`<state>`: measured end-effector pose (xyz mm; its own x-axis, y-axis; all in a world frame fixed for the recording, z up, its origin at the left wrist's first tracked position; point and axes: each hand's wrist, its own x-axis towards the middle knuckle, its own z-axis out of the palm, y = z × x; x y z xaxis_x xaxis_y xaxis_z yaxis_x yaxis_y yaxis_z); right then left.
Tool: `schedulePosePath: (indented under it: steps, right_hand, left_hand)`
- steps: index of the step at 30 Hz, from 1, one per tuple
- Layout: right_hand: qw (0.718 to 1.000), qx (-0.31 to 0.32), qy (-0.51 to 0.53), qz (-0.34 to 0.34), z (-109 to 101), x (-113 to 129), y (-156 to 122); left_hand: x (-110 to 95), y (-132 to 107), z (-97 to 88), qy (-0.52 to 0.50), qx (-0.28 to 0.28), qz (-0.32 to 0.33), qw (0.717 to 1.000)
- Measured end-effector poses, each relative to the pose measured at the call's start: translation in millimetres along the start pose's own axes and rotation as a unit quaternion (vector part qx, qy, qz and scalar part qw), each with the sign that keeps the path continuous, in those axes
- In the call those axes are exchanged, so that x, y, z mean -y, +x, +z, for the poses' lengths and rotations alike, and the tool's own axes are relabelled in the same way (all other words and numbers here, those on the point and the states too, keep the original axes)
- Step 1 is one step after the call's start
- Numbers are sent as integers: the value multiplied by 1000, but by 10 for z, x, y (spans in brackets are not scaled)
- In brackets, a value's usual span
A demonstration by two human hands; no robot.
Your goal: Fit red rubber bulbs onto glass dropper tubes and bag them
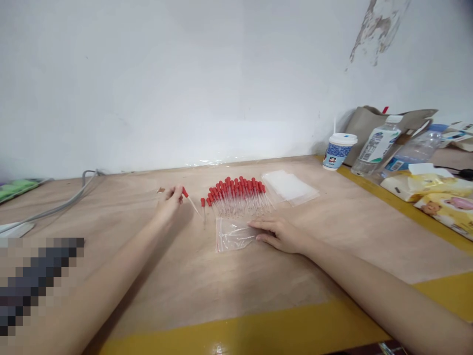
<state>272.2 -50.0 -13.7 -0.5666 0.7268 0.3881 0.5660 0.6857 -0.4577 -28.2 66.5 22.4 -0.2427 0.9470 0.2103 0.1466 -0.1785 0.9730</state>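
My left hand (171, 199) is closed, pinching a glass dropper (191, 203) by its red rubber bulb, the thin stem pointing down to the right. Close beside it, a single dropper (203, 209) lies apart from a pile of red-bulbed droppers (238, 190). In front of the pile lies a clear zip bag (232, 235), flat, with its red-lined edge to the left. My right hand (283, 234) rests with fingers stretched out over the bag's right end. Behind it, to the right of the pile, is a stack of clear bags (293, 187).
Along the right side stand a paper cup (338, 152) with a straw, a water bottle (377, 145), a grey bag (364, 125) and yellow tissue packs (414, 182). Grey cables (70, 203) run over the left side. A white wall (166, 84) bounds the table's back.
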Motion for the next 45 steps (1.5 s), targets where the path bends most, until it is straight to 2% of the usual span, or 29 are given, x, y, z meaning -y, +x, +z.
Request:
schedulePosePath:
  steps: [3,5,9,13,15,18,21,24,29,33,35,40,45]
  right_hand:
    - [1000,-1,2,-2,4,-11,-7]
    - [1000,-1,5,-3,9,-24,-14]
    - [1000,1,3,-3,15,-34,-21]
    - [1000,4,-4,4,13,-30,-17]
    - [1000,2,-3,2,11,-29,-17]
    - [1000,1,0,-1,13,-20,-18]
    - [1000,8,3,-1,23,4,-20]
    - [1000,15,7,-9,30,28,-23]
    - [999,23,25,-17,7,33,-35]
    - [999,29,31,-23,9,45,-20]
    - [999,29,31,-29,27,66,1]
    - [998,33,47,-19,13,91,23]
    - [999,25,29,-9,-161,-8,-48]
  left_hand:
    - [42,-311,-158,-144,36,17,989]
    - [80,-502,-188,-176,16,5,984]
    - [139,-711,-138,-199,-7,-6,980]
    - [146,-803,-90,-178,28,-40,983]
    - [134,-856,-86,-162,72,-55,983]
    - [111,-939,-91,-95,181,-46,978]
    - [90,-1007,-89,-17,278,14,960]
    - [70,-1043,-92,38,334,79,939]
    - [38,-1020,-153,58,326,113,937]
    - [16,-1026,-152,50,380,91,919]
    - [4,-1048,-115,66,389,95,914]
    - [-4,-1092,-30,88,375,107,917]
    - [-30,-1082,-54,81,341,95,932]
